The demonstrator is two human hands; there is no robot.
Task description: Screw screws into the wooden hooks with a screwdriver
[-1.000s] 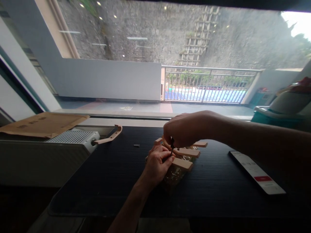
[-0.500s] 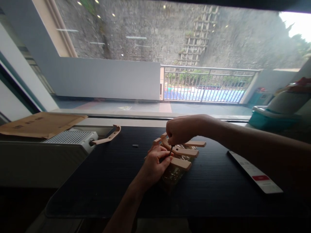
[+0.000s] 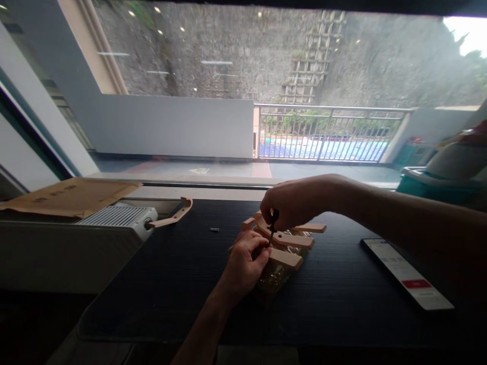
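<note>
Inspecting the work area finds both hands meeting over a row of wooden pieces near the middle of the table (image 3: pixel 163 284). The right hand (image 3: pixel 292 205) is closed around the dark handle of a slim driver-like tool (image 3: pixel 274 219), its grip pinching firmly from above. The shaft points down and leans slightly, with its lower end toward the left hand (image 3: pixel 245 258).

The governing relation is noted as follows: the tool stands close to upright, while the near wooden piece (image 3: pixel 287 259) lies almost flat, its long axis running from the left fingertips out to the right and a little toward the wearer. The left hand is the nearer of the two, its thumb and fingers pinched at that piece's left end; the right hand sits above and beyond it. The tip ends at the left fingertips (whether it bears on wood or on a fastener cannot be told, as the fingers cover the spot).

A middle wooden piece (image 3: pixel 300 242), with a visible hole, and a far wooden piece (image 3: pixel 314 228) lie just beyond. All three rest over a clear plastic package (image 3: pixel 272 281). One small metal fastener (image 3: pixel 214 230) lies loose on the table, left of the hands and apart from them.
</note>
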